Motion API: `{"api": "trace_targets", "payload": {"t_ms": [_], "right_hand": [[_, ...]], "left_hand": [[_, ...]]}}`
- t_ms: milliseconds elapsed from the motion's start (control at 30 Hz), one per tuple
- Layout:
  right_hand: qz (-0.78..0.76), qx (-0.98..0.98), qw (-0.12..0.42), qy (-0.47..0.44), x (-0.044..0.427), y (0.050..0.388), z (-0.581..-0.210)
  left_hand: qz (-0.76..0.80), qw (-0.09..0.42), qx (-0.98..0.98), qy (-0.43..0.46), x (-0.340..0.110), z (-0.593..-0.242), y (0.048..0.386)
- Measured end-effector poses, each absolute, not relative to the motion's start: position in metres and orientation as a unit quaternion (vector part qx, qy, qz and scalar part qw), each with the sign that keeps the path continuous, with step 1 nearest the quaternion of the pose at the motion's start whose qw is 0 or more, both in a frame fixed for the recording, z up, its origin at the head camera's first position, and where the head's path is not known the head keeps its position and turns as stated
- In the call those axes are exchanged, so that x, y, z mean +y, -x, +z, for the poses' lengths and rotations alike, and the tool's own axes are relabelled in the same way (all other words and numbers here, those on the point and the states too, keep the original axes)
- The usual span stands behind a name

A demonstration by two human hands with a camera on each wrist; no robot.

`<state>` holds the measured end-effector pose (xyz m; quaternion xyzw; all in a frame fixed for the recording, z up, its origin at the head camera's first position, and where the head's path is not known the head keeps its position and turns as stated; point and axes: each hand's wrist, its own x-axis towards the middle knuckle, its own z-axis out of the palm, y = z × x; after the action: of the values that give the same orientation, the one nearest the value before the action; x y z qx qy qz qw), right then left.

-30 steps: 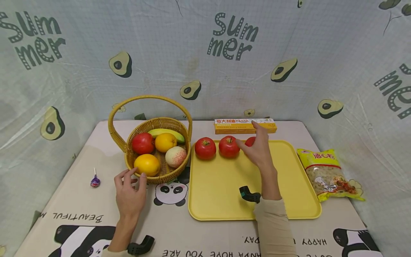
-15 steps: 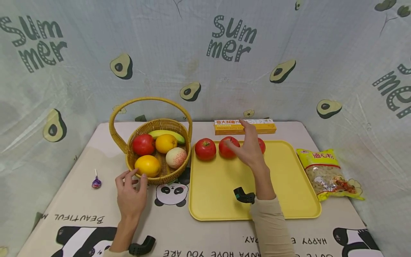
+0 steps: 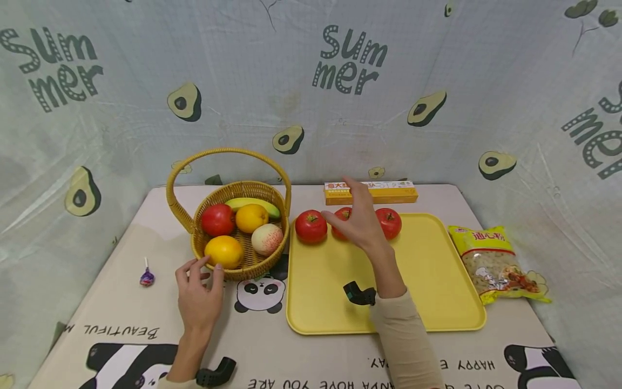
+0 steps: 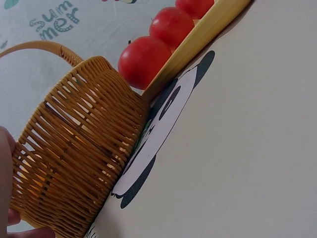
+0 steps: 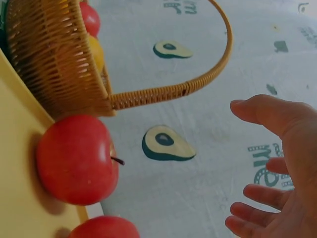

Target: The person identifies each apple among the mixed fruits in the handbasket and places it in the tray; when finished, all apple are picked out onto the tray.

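Observation:
A wicker basket (image 3: 243, 270) holds a red fruit (image 3: 217, 220), two yellow-orange fruits (image 3: 224, 252), a peach (image 3: 267, 239) and a banana (image 3: 253, 205). My left hand (image 3: 199, 300) touches its front left side with loosely bent fingers. Three red apples stand in a row along the back of the yellow tray (image 3: 437, 281): a left apple (image 3: 311, 226), a middle apple (image 3: 339, 229) and a right apple (image 3: 389, 223). Over the middle one hovers my right hand (image 3: 362, 227), fingers and thumb spread, holding nothing; it partly hides that apple. In the right wrist view, the left apple (image 5: 77, 161) shows its stem.
Behind the tray lies a pasta box (image 3: 384, 193). A yellow bag of pasta (image 3: 498, 265) leans by the tray's right edge. Left of the basket is a lollipop (image 3: 147, 276). The basket's tall handle (image 3: 233, 151) arches upward, and a printed cloth hangs at the back.
My right hand has moved left, from over the right apple to over the middle one, uncovering the right apple. The left hand stays at the basket.

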<state>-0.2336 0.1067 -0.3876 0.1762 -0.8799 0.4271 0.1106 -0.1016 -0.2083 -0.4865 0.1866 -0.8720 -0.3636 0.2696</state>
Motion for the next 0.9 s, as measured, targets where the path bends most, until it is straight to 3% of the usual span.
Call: {"api": "trace_targets", "payload": {"t_ms": [900], "right_hand": [[0.454, -0.824, 0.153, -0.303, 0.043, 0.233, -0.376]], "left_hand": [[-0.363, 0.264, -0.873, -0.19, -0.208, -0.488, 0.103]]}}
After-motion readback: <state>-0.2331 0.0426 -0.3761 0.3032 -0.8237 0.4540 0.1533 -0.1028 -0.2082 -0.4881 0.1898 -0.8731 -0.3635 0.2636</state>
